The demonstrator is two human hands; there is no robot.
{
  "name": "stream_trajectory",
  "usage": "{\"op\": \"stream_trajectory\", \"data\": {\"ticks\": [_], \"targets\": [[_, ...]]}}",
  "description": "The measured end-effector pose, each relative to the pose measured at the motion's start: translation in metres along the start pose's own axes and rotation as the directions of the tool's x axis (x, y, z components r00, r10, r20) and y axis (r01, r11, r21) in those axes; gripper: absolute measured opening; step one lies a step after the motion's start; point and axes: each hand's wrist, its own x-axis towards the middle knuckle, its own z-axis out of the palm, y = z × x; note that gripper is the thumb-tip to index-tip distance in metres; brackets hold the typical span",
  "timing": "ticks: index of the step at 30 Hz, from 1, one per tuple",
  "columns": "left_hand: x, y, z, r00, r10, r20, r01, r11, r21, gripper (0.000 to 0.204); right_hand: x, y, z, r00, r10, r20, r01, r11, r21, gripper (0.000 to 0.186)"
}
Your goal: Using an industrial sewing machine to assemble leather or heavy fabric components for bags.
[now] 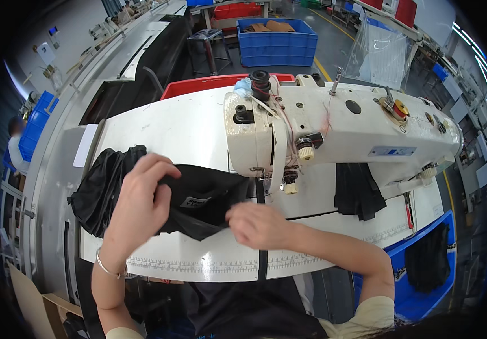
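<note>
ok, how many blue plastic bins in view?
3: one blue bin behind the sewing machine, one at the table's lower right holding dark fabric, one far left. Others may be hidden.

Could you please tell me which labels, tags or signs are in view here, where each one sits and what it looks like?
Garment label: small white rectangle with dark print, on the black fabric between the left hand and right hand.
Machine plate: pale blue-and-white strip on the front of the white sewing machine.
Paper slip: plain white sheet at the table's far left edge.
Wall device: small, far left, with a blue screen.
</note>
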Motion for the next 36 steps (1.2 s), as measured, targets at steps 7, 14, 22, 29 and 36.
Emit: {"op": "stream_trajectory", "data": {"ticks": [7,14,22,29,36], "targets": [[-0.029,0.001,0.091,0.886,0.459,-0.066,-0.437,0.873,0.214,0.042,-0.006,-0.004,0.006,0.876,0.479,0.066,-0.482,0.874,0.057,0.014],[-0.039,-0.033,0.113,0.961,0.277,-0.002,-0.277,0.961,0.009,0.023,-0.017,0.021,-0.025,0.965,0.149,0.217,-0.115,0.980,-0.162,0.040],[-0.035,-0.023,0.109,0.918,0.355,0.176,-0.396,0.821,0.411,0.018,-0.027,0.022,-0.019,0.969,0.007,0.247,0.102,0.899,-0.427,0.029],[-0.026,-0.023,0.139,0.798,0.599,-0.070,-0.564,0.782,0.266,0.034,-0.025,-0.022,-0.054,0.955,0.076,0.287,0.026,0.941,-0.336,0.045],[-0.002,-0.033,0.154,0.971,0.237,0.027,-0.231,0.964,-0.133,0.023,-0.061,-0.059,-0.054,0.770,0.157,0.618,0.020,0.963,-0.269,0.064]]}}
